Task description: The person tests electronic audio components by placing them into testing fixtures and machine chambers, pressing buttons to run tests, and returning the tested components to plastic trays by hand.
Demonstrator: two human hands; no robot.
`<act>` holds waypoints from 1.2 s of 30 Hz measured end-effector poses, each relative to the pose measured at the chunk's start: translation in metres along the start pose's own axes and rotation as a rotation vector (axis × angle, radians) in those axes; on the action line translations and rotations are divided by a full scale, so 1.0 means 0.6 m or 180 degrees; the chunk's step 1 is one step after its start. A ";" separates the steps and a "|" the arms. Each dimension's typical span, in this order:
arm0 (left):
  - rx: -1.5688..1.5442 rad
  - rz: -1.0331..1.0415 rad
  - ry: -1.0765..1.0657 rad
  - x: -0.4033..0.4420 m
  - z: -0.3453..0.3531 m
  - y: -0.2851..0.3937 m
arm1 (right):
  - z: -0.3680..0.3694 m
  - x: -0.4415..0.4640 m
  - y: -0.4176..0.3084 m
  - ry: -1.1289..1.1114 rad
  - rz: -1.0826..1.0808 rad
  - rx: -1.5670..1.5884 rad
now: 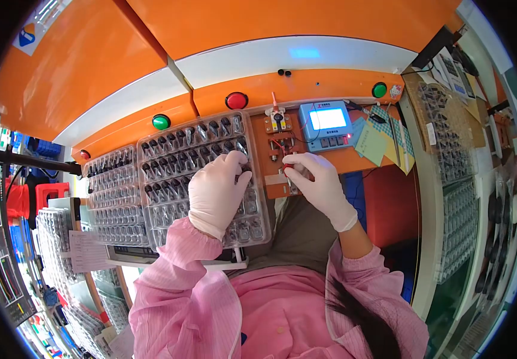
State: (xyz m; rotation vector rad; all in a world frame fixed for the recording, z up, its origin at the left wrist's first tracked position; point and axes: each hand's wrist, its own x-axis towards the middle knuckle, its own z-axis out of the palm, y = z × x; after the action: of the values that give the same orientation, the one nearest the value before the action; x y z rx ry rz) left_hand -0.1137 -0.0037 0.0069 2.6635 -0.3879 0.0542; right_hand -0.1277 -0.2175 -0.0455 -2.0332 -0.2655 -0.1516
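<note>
My left hand [217, 192], in a white glove, is over the clear plastic tray [259, 200] with its fingers bent into a pinch. A small black part [246, 169] shows at its fingertips, mostly covered by them. Rows of small black parts [180, 158] sit in the tray's pockets; the nearer rows look clear. My right hand [321, 184], also gloved, has thumb and forefinger closed around a small red handle [287, 168] on the test fixture [277, 143]. The fingers hide much of that handle.
A blue meter [325, 125] with a lit screen stands right of the fixture, near yellow note papers [373, 145]. Another filled tray [114, 197] lies at left. Red [236, 100] and green [161, 122] buttons line the orange panel. Stacked trays [459, 233] stand at right.
</note>
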 end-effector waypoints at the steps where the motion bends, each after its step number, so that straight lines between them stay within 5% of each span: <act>1: 0.0004 -0.0006 -0.0002 -0.001 0.000 0.000 | -0.001 -0.003 0.000 0.0063 -0.0097 0.0022; 9: -0.0508 -0.0287 -0.0128 -0.009 -0.005 -0.005 | -0.016 -0.030 -0.027 0.0079 -0.0676 -0.0122; 25: 0.0876 0.0284 0.0420 -0.022 0.009 0.013 | -0.006 -0.033 -0.024 0.0258 -0.0567 -0.0123; 36: -0.0662 -0.0053 0.0203 -0.017 0.008 0.000 | 0.003 -0.025 -0.015 0.0319 -0.0502 0.0007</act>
State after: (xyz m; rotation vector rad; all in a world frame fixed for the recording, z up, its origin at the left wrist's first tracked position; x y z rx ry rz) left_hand -0.1235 -0.0034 0.0017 2.4530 -0.3318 0.0884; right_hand -0.1445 -0.2136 -0.0421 -1.9950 -0.3628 -0.3501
